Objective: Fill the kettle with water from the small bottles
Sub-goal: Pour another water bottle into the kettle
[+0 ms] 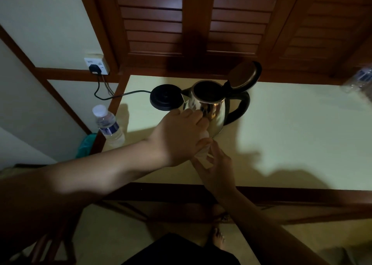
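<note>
Both hands work a small bottle just in front of the open kettle.

At frame centre the left hand (181,135) curls over the top of a small bottle (203,156), mostly hidden, while the right hand (217,170) wraps its fingers round the bottle's body from below. The steel kettle (211,107), lid (244,74) flipped up, stands on the pale table (291,133) beside its black base (165,100). A capped water bottle (108,125) stands at the table's left edge.

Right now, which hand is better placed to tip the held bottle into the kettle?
Probably the right hand: it grips the small bottle by its body; the left hand covers its top. The kettle stands open.
</note>
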`<move>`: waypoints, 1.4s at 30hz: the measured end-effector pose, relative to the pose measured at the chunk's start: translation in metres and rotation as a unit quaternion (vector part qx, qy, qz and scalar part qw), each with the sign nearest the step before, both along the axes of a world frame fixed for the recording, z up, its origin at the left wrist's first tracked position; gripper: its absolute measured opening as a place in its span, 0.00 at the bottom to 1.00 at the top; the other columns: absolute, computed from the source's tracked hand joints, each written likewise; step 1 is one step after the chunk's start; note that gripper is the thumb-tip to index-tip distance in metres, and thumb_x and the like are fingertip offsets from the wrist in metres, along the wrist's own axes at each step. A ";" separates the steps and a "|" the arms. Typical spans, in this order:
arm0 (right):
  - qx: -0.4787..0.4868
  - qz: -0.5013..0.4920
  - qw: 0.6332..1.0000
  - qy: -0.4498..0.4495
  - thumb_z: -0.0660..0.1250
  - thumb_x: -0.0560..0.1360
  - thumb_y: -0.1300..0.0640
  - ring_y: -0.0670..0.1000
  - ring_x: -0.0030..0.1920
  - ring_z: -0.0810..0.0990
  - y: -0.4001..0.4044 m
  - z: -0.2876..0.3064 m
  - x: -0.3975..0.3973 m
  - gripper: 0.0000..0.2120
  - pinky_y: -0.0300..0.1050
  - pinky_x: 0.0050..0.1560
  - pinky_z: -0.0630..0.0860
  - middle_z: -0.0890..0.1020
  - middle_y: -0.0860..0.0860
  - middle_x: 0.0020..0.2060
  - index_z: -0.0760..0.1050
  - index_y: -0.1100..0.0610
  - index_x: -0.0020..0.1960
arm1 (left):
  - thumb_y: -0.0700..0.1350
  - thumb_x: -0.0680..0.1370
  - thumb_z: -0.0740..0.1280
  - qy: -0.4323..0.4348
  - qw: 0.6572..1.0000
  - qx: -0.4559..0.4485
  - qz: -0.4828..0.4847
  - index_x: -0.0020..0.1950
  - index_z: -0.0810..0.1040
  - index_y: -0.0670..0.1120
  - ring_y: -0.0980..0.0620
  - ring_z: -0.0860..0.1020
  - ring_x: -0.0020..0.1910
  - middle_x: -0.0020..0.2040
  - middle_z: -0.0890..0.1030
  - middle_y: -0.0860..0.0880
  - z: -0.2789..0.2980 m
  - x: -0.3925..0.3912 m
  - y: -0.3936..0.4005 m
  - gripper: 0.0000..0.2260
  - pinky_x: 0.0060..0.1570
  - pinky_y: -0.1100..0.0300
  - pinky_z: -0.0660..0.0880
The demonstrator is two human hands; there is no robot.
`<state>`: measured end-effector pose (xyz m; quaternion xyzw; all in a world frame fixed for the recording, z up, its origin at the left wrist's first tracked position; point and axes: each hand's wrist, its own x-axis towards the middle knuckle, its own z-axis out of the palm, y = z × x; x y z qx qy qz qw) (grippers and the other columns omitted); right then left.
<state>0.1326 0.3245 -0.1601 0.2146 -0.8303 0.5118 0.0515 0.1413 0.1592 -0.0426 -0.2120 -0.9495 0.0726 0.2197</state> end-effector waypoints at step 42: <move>0.049 0.082 0.990 -0.102 0.76 0.74 0.43 0.46 0.67 0.82 0.008 0.005 -0.012 0.38 0.52 0.66 0.81 0.82 0.46 0.67 0.66 0.47 0.80 | 0.56 0.71 0.77 -0.296 0.890 0.310 0.155 0.63 0.76 0.54 0.57 0.71 0.50 0.52 0.73 0.55 -0.098 0.028 -0.086 0.23 0.50 0.66 0.70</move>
